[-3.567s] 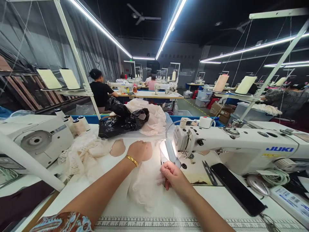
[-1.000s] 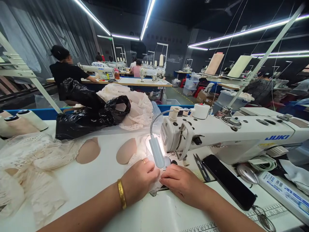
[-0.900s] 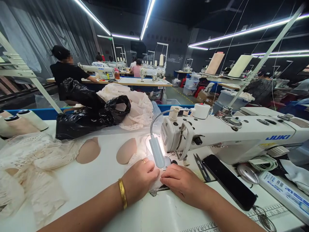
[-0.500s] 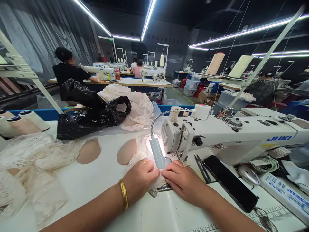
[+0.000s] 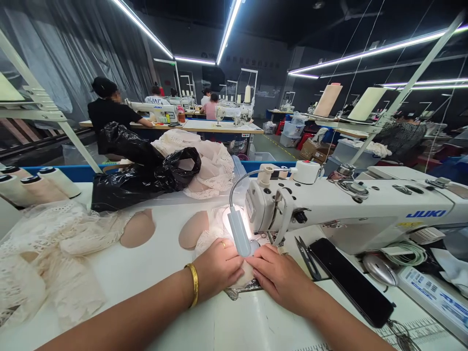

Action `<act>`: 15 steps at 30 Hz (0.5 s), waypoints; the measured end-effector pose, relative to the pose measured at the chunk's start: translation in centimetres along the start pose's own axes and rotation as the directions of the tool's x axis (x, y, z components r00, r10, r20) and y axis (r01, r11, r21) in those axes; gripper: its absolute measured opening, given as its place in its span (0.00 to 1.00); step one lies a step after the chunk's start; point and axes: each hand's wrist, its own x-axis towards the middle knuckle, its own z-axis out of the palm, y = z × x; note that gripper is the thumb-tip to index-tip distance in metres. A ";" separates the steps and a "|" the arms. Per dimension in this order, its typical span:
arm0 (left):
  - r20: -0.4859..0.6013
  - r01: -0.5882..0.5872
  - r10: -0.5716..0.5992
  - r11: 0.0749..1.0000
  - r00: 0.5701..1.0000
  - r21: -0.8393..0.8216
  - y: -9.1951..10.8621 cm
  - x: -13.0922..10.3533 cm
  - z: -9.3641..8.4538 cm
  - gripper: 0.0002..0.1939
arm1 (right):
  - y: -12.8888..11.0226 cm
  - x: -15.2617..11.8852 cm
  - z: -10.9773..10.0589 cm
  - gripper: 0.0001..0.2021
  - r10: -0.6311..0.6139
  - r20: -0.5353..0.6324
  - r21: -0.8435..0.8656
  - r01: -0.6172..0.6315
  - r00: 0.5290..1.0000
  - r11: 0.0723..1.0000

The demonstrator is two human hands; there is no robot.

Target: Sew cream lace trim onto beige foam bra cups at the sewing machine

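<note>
Found open room on the white tabletop, between the lace fabric and the left hand, with two flat beige pieces lying along the far side. Could also pass low between the two forearms, on the near side of the hands. Met bulk farther out in the black plastic bag and heaped lace. Was hindered above the fingertips by the lamp, then rightward by the sewing machine. Beyond the right hand, had to clear the snips, phone and mouse.
</note>
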 end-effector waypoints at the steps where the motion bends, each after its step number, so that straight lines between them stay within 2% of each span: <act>1: 0.020 -0.019 0.019 1.000 1.000 -0.002 -0.5 0.2 0.1 0.08 | 0.1 0.0 0.1 0.11 0.009 -0.007 -0.020 -0.010 1.000 1.000; 5: 0.117 -0.048 0.050 0.999 0.992 -0.021 -1.9 1.4 0.0 0.06 | 0.4 0.0 0.5 0.07 0.065 -0.009 -0.057 -0.066 0.998 0.996; 7: 0.131 -0.053 0.058 0.998 0.990 -0.037 -2.4 1.8 -0.2 0.05 | 0.4 0.0 0.5 0.07 0.085 0.000 -0.059 -0.085 0.996 0.995; 11: 0.102 -0.074 0.080 0.996 0.992 -0.057 -2.9 1.8 -0.4 0.05 | 0.3 0.0 0.3 0.09 0.065 -0.001 -0.051 -0.065 0.998 0.997; 15: 0.049 -0.092 0.090 0.995 0.995 0.031 -2.5 1.5 -0.1 0.04 | 0.3 0.0 0.1 0.12 0.009 -0.018 -0.029 -0.009 1.000 1.000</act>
